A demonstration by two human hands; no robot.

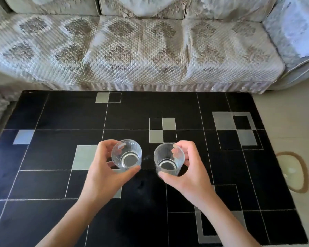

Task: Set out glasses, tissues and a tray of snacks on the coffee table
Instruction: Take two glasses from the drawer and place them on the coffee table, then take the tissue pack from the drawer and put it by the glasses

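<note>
Near the middle of the frame, the left hand (pixel 103 168) grips one glass (pixel 126 155) and the right hand (pixel 187 168) grips the other glass (pixel 168 160). Both stand upright, side by side, directly above the black desk (pixel 61 113); the move is straight down.

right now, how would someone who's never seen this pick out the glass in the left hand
Start from the black coffee table with white lines and grey squares in front of the quilted grey sofa. Near its middle two hands each hold a clear ribbed drinking glass. The glass in the left hand is the one nearer the sofa, tilted, beside a large grey square; the other glass sits in the right hand.
</note>
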